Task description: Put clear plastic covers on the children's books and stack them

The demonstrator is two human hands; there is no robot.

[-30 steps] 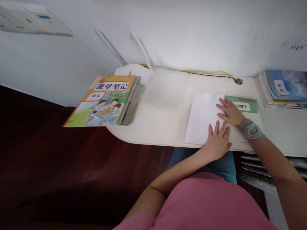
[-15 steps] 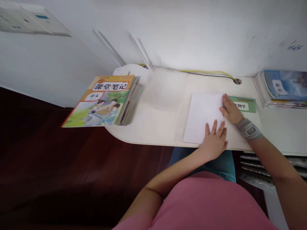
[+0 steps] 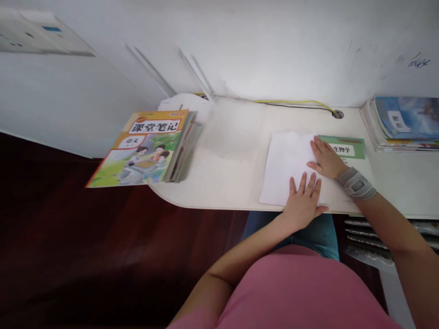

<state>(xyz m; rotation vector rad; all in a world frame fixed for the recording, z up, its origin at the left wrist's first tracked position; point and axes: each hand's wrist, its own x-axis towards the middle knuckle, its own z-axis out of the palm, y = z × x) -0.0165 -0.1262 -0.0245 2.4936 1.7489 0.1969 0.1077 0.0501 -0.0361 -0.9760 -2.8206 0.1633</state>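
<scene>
A white sheet of paper [image 3: 283,167] lies over the left part of a biology textbook [image 3: 356,157] with a green band across its cover. My left hand [image 3: 302,201] rests on the paper's lower right part, palm down, fingers spread. Just above and to the right, my right hand [image 3: 325,157] lies flat across the right edge of the paper and the textbook's cover. It is open, and a grey wrist strap [image 3: 357,183] wraps that wrist. Neither hand grips anything. Part of the paper's right edge is hidden under my fingers.
A stack of books topped by a colourful notebook [image 3: 144,148] overhangs the left end of the white desk [image 3: 226,178]. Another stack with a blue book [image 3: 408,119] stands at the right. Yellow and black cables [image 3: 295,103] run along the wall to a desk hole.
My right hand has slid slightly left onto the paper, its fingers more spread. The paper's top edge now looks wavy. My left thumb has moved outward.
</scene>
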